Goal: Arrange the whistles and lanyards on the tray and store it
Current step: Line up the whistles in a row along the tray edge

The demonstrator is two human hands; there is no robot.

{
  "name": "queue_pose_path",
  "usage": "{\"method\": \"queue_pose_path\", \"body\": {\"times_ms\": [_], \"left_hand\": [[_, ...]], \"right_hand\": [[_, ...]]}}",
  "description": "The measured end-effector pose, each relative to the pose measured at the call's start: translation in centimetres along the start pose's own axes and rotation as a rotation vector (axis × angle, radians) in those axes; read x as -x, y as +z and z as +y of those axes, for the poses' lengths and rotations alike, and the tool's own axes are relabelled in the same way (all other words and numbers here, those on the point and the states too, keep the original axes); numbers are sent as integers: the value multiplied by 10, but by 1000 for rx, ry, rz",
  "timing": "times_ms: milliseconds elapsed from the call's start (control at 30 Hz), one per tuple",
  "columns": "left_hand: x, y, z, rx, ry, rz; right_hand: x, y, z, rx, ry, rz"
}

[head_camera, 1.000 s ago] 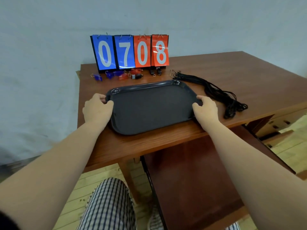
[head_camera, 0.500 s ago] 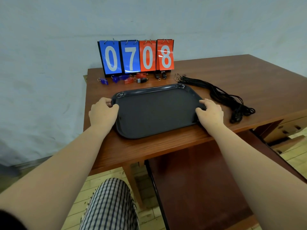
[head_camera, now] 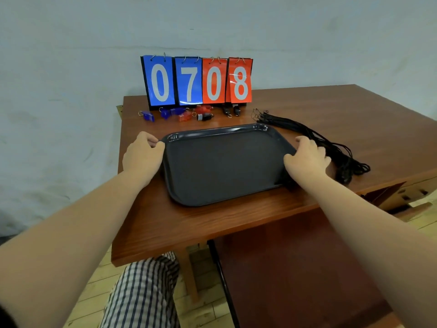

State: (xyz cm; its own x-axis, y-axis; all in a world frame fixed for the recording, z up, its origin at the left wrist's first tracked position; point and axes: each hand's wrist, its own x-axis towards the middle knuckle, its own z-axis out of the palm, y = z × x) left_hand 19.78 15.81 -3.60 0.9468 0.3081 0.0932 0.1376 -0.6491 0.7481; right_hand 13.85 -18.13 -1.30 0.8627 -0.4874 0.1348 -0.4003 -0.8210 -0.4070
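Observation:
An empty dark tray (head_camera: 224, 166) lies flat on the brown table (head_camera: 331, 110). My left hand (head_camera: 142, 155) grips its left rim near the far corner, thumb at the edge. At the right rim my right hand (head_camera: 307, 158) holds on with the thumb over the edge, its fingers spread toward the black lanyards (head_camera: 324, 145), which lie in a bundle just right of the tray. Behind the tray is a row of several whistles: blue whistles (head_camera: 148, 116), a red whistle (head_camera: 185, 117) and black whistles (head_camera: 205, 117).
A flip scoreboard (head_camera: 196, 81) reading 0708 stands at the table's back edge against the wall. A lower dark wooden surface (head_camera: 295, 268) sits under the table's near edge. Wooden drawers (head_camera: 413, 192) show at the right. My checked trouser leg is at the bottom.
The tray stays in the same spot on the table. My right hand's fingers have spread out toward the lanyards, and my left hand sits nearer the tray's far corner.

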Motion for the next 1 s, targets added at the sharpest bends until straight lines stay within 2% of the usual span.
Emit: {"method": "queue_pose_path", "body": {"times_ms": [133, 300, 467, 733, 867, 1000], "left_hand": [[-12, 6, 3, -74, -9, 44], [-16, 10, -3, -88, 11, 38], [-23, 14, -4, -120, 33, 43], [-24, 14, -5, -103, 41, 62], [-23, 14, -5, -89, 32, 74], [-22, 13, -3, -46, 42, 53]], "right_hand": [[-24, 5, -55, 108, -163, -15], [-47, 52, -152, 55, -379, -85], [-69, 89, -206, 54, -538, -179], [-108, 118, -217, 72, -469, -198], [-109, 119, -216, -38, -417, -258], [-98, 112, -206, -234, -473, -260]]}}
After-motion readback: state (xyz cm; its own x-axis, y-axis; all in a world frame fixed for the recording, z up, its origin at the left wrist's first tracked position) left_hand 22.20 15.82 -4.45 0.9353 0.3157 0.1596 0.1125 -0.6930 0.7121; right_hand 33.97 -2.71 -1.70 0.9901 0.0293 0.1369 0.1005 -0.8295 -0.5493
